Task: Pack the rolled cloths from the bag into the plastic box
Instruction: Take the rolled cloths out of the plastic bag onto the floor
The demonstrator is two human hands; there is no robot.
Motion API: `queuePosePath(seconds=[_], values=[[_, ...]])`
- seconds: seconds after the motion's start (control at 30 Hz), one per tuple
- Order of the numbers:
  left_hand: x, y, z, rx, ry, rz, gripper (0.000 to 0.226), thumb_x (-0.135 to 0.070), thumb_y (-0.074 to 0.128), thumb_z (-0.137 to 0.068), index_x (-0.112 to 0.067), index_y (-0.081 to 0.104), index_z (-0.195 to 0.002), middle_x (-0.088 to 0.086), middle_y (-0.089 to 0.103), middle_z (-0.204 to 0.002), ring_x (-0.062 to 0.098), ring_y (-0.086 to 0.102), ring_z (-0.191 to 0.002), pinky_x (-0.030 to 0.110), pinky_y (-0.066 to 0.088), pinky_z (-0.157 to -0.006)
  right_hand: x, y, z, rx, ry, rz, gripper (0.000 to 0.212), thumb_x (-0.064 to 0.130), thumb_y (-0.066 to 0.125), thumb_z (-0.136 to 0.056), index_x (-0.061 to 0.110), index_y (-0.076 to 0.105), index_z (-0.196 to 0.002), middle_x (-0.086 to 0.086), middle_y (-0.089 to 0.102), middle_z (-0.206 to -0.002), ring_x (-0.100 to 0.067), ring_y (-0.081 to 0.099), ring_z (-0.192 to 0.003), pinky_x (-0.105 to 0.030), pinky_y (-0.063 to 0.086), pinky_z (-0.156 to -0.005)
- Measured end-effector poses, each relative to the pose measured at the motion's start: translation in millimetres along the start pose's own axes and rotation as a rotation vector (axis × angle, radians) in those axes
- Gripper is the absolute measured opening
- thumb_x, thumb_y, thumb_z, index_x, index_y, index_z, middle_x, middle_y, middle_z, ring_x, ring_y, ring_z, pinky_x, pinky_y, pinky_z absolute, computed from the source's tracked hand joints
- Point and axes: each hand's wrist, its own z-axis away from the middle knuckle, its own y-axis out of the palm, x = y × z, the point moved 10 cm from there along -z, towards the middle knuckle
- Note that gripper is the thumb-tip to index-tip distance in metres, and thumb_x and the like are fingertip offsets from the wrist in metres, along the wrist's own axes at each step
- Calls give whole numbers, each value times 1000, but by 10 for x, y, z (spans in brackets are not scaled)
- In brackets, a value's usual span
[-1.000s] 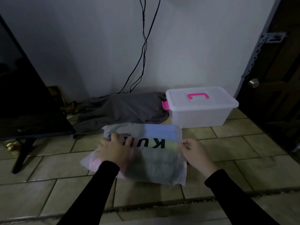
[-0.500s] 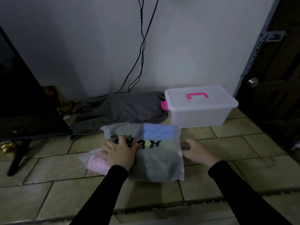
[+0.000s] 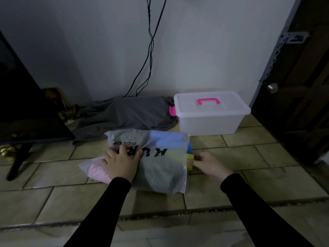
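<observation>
A translucent bag [image 3: 156, 163] of rolled cloths lies on the tiled floor [image 3: 53, 198], just in front of the lidded plastic box [image 3: 210, 113]. The left hand [image 3: 121, 164] rests flat on the bag with fingers spread. At the bag's open right end, the right hand [image 3: 208, 164] pinches a yellow-green cloth [image 3: 190, 155] that pokes out.

The tiled floor [image 3: 53, 177] carries a translucent bag [image 3: 160, 172] of rolled cloths. Behind it lie a grey cloth [image 3: 135, 113] and a lidded plastic box [image 3: 210, 120], touching each other.
</observation>
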Motion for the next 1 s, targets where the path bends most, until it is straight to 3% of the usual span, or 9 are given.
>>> queuePosePath(seconds=[0.1, 0.17, 0.23, 0.33, 0.53, 0.77, 0.83, 0.93, 1.0], values=[[-24, 7, 42, -7, 1, 5, 62, -63, 68, -72, -7, 62, -97, 31, 55, -102, 45, 53, -99, 51, 39, -86, -188, -323, 205, -142, 14, -23, 30, 30, 74, -80, 5, 71, -96, -9, 73, -96, -18, 67, -85, -30, 50, -75], [-29, 0, 75, -10, -8, 4, 61, -62, 68, -73, -6, 62, -98, 31, 55, -104, 45, 53, -100, 50, 39, -86, -243, -476, 351, -258, 20, 169, 43, 34, 75, -78, 9, 63, -111, -1, 66, -109, -20, 62, -101, -31, 47, -83], [-36, -9, 123, -14, -21, 16, 62, -63, 66, -74, -7, 60, -101, 31, 54, -108, 44, 50, -104, 50, 38, -88, -110, -487, 496, -332, -117, 359, 57, 34, 75, -75, 20, 49, -123, 2, 52, -120, -20, 52, -115, -30, 42, -89], [-29, -12, 162, 3, -50, 21, 65, -66, 60, -76, -9, 58, -107, 31, 51, -116, 44, 47, -111, 50, 35, -93, 168, -292, 562, -252, -399, 477, 56, 29, 74, -72, 23, 50, -121, 0, 46, -123, -22, 51, -114, -29, 41, -89], [-12, -2, 161, 13, -61, 9, 67, -71, 54, -77, -12, 58, -109, 28, 50, -117, 41, 47, -112, 48, 34, -95, 137, -211, 425, -144, -292, 586, 65, 31, 72, -74, 20, 48, -134, -4, 46, -132, -22, 50, -120, -32, 42, -99], [21, 0, 161, 12, -63, 3, 69, -73, 55, -74, -13, 58, -109, 28, 50, -118, 41, 47, -112, 48, 34, -94, -131, -496, 536, -177, -65, 584, 61, 43, 76, -61, 22, 54, -113, -3, 56, -116, -21, 57, -102, -32, 49, -83], [23, 11, 150, 7, -56, -1, 70, -73, 54, -74, -12, 58, -110, 29, 50, -118, 42, 47, -111, 49, 34, -94, -90, -495, 575, -242, -109, 739, 64, 51, 71, -61, 27, 49, -115, -2, 49, -115, -22, 51, -107, -33, 45, -85], [13, 21, 143, 13, -54, -10, 71, -74, 53, -74, -13, 57, -112, 29, 49, -118, 41, 47, -111, 49, 34, -95, 144, -364, 598, -376, -351, 923, 62, 61, 62, -63, 32, 52, -117, 2, 47, -114, -22, 44, -116, -39, 35, -91], [19, 21, 149, 21, -58, -11, 72, -75, 52, -75, -15, 57, -113, 28, 49, -119, 41, 46, -112, 49, 34, -95, 132, -287, 525, -333, -366, 920, 62, 62, 60, -68, 29, 53, -120, 3, 50, -117, -20, 42, -120, -41, 33, -94]])
